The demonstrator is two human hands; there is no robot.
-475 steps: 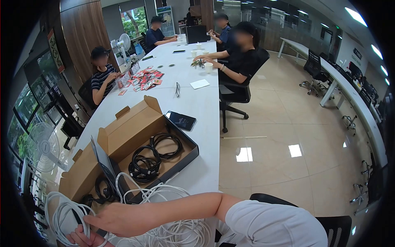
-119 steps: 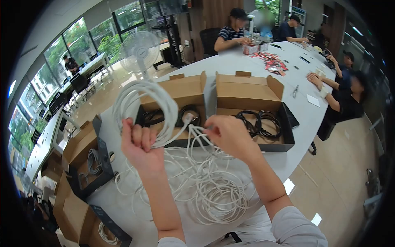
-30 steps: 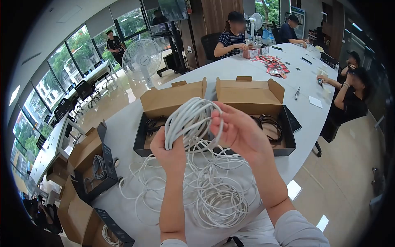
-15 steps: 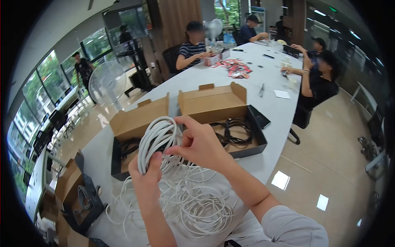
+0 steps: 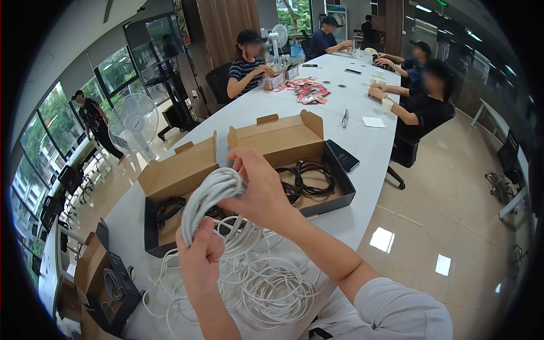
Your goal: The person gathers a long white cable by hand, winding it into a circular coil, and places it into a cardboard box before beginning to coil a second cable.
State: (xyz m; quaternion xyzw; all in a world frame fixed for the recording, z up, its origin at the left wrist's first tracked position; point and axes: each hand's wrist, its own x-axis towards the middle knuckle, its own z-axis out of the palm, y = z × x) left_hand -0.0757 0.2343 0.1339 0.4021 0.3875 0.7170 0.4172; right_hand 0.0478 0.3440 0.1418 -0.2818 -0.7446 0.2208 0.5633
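A thick coil of white cable (image 5: 205, 195) is held up over the near end of the table. My left hand (image 5: 199, 252) is closed round its lower left side, thumb on top. At the upper right of the coil, my right hand (image 5: 253, 184) grips the bundle between thumb and bent fingers. Under my hands, a tangle of loose white cable (image 5: 277, 292) spreads across the white tabletop. Just beyond, an open box (image 5: 340, 195) holds coiled black cable (image 5: 306, 180). To its left, another open box (image 5: 161, 243) has black cable (image 5: 167, 209) inside.
A third open box (image 5: 116, 317) with grey cable (image 5: 113, 285) stands at the lower left. A dark phone-sized box (image 5: 343, 156) leans by the right box. Red packets (image 5: 309, 90) lie farther along the table (image 5: 272, 122). Several people sit around it; a fan (image 5: 136, 119) stands left.
My right hand has shifted slightly on the coil, its fingers bunching closer over the top. The whole view has turned a little, moving the scene left. A seated person at right has lowered an arm.
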